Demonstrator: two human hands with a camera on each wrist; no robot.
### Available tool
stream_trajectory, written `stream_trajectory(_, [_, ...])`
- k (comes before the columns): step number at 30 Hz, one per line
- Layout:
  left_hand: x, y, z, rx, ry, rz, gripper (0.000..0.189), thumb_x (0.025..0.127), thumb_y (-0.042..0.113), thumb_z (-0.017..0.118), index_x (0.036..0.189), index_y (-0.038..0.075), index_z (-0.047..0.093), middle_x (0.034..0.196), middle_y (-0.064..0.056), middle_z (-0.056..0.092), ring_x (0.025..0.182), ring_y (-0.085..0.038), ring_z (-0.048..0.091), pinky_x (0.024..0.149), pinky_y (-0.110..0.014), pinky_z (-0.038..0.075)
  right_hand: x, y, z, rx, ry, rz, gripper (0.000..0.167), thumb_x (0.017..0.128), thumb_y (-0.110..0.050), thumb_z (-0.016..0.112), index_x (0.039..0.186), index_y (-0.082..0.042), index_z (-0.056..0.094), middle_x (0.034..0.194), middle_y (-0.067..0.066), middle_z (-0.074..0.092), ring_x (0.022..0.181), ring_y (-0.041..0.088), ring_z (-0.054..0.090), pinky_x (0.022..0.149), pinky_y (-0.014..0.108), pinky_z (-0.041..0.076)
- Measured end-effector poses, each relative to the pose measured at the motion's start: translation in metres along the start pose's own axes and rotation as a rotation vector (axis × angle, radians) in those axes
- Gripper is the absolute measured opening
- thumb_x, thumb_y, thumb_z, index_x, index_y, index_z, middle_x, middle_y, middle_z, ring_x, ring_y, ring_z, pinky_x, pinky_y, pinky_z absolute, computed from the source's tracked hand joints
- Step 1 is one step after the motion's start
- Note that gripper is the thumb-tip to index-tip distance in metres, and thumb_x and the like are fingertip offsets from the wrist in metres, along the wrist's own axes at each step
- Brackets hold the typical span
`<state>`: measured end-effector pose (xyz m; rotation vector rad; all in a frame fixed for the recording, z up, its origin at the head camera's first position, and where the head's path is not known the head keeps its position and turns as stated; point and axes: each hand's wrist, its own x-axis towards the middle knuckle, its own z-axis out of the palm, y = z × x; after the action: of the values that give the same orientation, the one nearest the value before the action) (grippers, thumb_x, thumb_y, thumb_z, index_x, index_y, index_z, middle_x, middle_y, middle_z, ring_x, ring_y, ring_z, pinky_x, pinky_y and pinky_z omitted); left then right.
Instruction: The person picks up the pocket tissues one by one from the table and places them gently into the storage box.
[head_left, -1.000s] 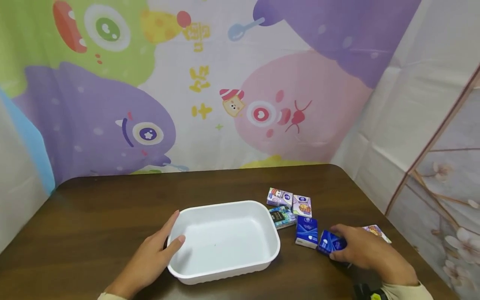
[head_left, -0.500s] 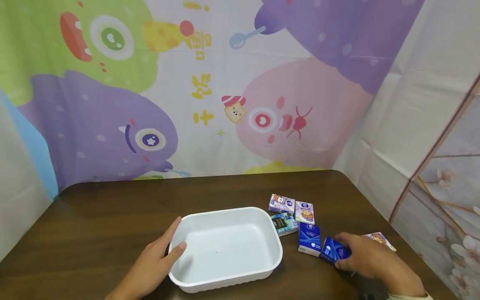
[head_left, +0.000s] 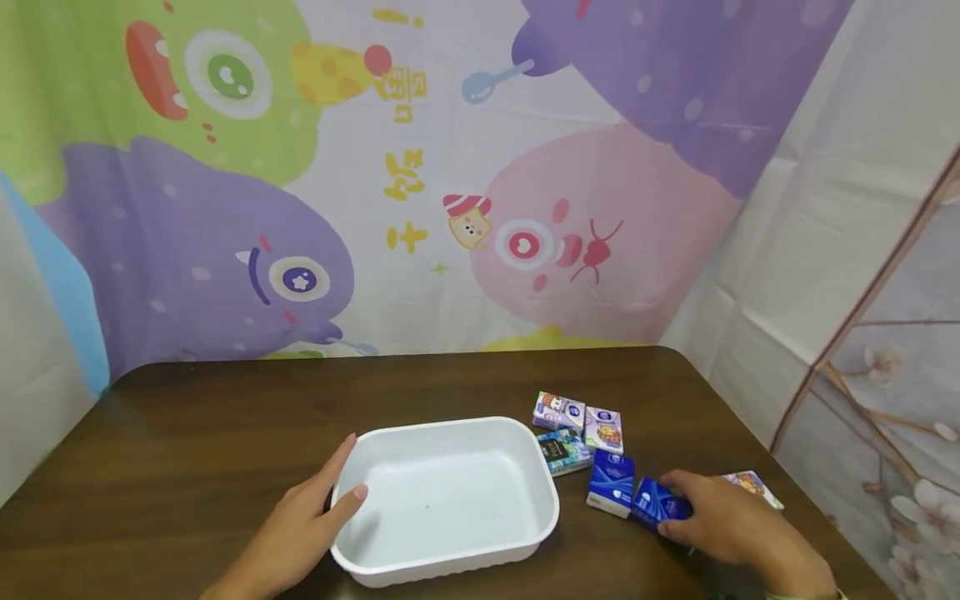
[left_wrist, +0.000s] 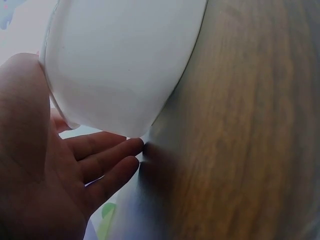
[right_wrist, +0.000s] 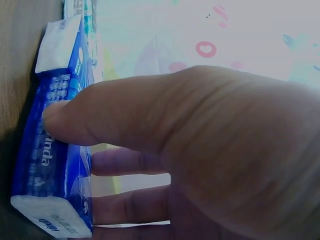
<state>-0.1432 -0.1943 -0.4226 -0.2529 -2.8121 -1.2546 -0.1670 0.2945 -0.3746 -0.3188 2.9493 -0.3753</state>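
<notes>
Currently the blue packet [head_left: 657, 500] lies over the bench [head_left: 210, 442], to the right of the white tray [head_left: 446, 504], and the right hand [head_left: 718, 518] pinches it: thumb laid across the narrow side, fingers straight against the opposite face. Its wrapper is a deep, shiny blue film with paler curving streaks on the broad face. The narrow side carries white lettering ending in "inda", the start covered by the thumb, and one short end is whitish with small dark print. It sits at a slant; whether it is lifted at all, I cannot tell.

Just beside it is a second blue packet [head_left: 612, 482] of like design, its white end towards the person. Beyond that lie a green-and-blue patterned packet [head_left: 564, 452] with a black label and two pale purple cartoon packets [head_left: 558, 412], while another cartoon packet [head_left: 756, 487] shows partly behind the right hand.

The tray is plain white and glossy, a rounded rectangle with a smooth rim and a small dark speck on its floor. The left hand [head_left: 300, 525] holds its left edge, thumb over the rim, the other fingers spread along the outer wall.
</notes>
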Motion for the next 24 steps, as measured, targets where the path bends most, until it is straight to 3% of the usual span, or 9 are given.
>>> stream_trajectory(13, [-0.0004, 0.001, 0.0028, 0.011, 0.041, 0.049, 0.069, 0.102, 0.045, 0.055, 0.16, 0.019, 0.029, 0.149, -0.017, 0.048, 0.132, -0.032, 0.049, 0.104, -0.053, 0.043, -0.0066, 0.0041, 0.0009, 0.016, 0.025, -0.004, 0.054, 0.081, -0.037, 0.081, 0.123, -0.01, 0.065, 0.11, 0.011, 0.071, 0.099, 0.031, 0.066, 0.086, 0.057, 0.051])
stream_trajectory(24, [0.0, -0.0002, 0.0018, 0.012, 0.045, 0.042, 0.068, 0.102, 0.044, 0.055, 0.16, 0.021, 0.029, 0.149, -0.017, 0.048, 0.133, -0.032, 0.048, 0.105, -0.053, 0.042, -0.0078, 0.0069, -0.0055, 0.026, 0.047, -0.006, 0.052, 0.081, -0.038, 0.081, 0.122, -0.01, 0.066, 0.109, 0.009, 0.072, 0.096, 0.027, 0.067, 0.083, 0.053, 0.052])
